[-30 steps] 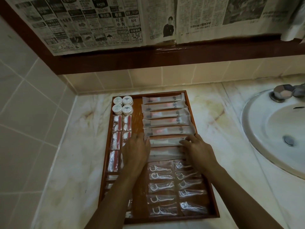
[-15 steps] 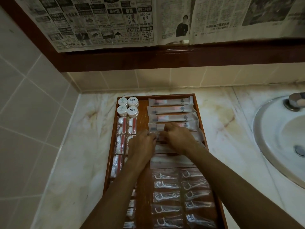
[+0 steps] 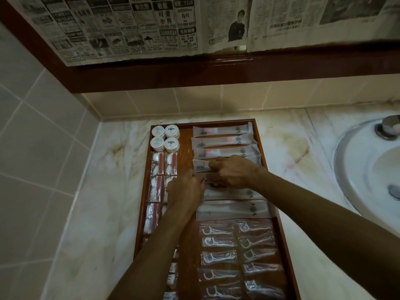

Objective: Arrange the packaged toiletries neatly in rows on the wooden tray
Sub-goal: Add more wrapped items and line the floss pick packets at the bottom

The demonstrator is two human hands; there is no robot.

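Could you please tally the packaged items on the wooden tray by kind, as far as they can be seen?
Round white tubs: 4
Long sachets: 7, two partly under the left hand and right hand
Floss pick packets: 10
Red-strip packets: at least 5; others hidden or cut off
Total: at least 26

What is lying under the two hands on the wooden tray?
Under the left hand and right hand lie long toothbrush packets in the wooden tray. Their left ends show beside the fingers; the middle parts are covered, so the exact grip cannot be seen.
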